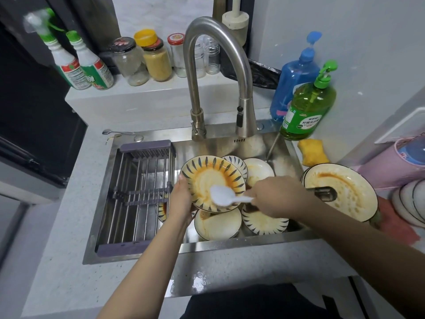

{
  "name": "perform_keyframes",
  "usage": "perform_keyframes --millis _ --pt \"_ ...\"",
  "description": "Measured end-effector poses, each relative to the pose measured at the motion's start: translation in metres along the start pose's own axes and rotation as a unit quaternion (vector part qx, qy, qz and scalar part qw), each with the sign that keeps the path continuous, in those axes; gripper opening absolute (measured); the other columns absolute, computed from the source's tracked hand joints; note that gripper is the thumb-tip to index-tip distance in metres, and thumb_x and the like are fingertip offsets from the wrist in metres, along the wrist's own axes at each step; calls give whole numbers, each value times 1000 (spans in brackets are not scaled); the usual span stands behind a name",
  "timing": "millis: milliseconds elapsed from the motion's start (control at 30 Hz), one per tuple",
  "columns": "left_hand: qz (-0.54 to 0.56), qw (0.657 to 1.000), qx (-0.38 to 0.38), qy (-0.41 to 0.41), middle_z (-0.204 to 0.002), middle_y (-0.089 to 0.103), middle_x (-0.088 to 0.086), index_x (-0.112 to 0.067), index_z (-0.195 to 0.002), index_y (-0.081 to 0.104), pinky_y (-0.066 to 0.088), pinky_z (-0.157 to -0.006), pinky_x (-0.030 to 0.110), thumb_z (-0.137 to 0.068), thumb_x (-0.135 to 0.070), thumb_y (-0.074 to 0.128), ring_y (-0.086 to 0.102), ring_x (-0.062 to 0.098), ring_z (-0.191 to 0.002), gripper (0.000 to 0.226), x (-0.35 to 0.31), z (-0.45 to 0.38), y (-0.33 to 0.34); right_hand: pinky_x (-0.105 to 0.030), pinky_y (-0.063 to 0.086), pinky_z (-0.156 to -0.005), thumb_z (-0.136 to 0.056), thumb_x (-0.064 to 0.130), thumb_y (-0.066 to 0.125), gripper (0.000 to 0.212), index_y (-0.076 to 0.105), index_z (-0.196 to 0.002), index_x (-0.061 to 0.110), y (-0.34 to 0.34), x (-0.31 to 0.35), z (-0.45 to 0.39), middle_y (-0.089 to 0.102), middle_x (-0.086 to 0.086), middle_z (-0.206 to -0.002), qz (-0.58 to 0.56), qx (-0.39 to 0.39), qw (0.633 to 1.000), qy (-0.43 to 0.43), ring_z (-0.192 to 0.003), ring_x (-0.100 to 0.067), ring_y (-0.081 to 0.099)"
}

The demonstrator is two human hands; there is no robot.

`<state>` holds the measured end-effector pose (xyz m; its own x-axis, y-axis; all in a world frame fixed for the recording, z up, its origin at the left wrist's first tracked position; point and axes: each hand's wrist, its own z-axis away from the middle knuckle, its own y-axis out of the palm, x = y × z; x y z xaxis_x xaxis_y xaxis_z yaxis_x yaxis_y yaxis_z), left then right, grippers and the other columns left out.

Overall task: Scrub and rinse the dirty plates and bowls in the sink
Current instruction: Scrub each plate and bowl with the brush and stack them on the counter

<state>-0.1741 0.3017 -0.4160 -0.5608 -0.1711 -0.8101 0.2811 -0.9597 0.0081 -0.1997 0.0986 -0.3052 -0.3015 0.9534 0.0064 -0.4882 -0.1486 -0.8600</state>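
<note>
Over the sink (230, 244), a sauce-stained plate (212, 180) is held tilted by the left hand (181, 201), its grip curled round the rim. A white spoon (224, 196) is pinched by the right hand (276, 196) against the plate. More dirty plates (264, 223) are piled beneath.

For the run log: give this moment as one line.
left hand holds dirty plate | right hand holds white spoon on plate | faucet off

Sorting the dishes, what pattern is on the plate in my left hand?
Dark blue radial strokes on the plate, head view.
</note>
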Motion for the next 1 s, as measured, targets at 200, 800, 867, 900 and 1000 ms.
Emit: perform_keyframes --millis 200,800,867,900,1000 --pt "8 999 46 -23 -111 68 13 -12 -122 59 58 -68 35 -99 -56 31 68 26 -93 58 4 4 9 -24 23 -47 -96 14 38 38 51 -128 33 2 5 -20 39 7 -67 -29 -68 996 51 -60 -13 42" --pt "90 992 92 -21 -102 69 4 -18 -114 58 56 -72 35 -100 -55 21 67 20 -94 54 -12 0 -9 -31 51 -67 -96 36 48 38 56 -131 24 42 -28 -23 67 -2 -97 -360 -226 897 118 -76 -18 62" --pt "95 989 103 -38 -106 68 7 -14 -119 57 56 -74 35 -99 -56 22 66 22 -96 58 -12 -2 -15 -28 47 -59 -92 37 56 28 69 -99 13 49 -27 -23 63 -2 -77 -443 -198 867 111 -61 -14 56" --pt "90 988 115 -45 -108 68 8 -13 -119 57 56 -75 36 -98 -57 23 67 22 -95 59 -10 -2 -17 -25 45 -54 -91 38 57 30 66 -84 11 51 -24 -23 59 -3 -68 -472 -177 857 106 -54 -13 51" --pt "69 981 161 -85 -114 69 13 -12 -123 57 56 -82 41 -96 -59 23 68 26 -100 65 2 -3 -21 -18 35 -39 -92 42 57 34 67 -85 10 59 -18 -22 59 -7 -61 -540 -106 828 105 -40 -8 42"
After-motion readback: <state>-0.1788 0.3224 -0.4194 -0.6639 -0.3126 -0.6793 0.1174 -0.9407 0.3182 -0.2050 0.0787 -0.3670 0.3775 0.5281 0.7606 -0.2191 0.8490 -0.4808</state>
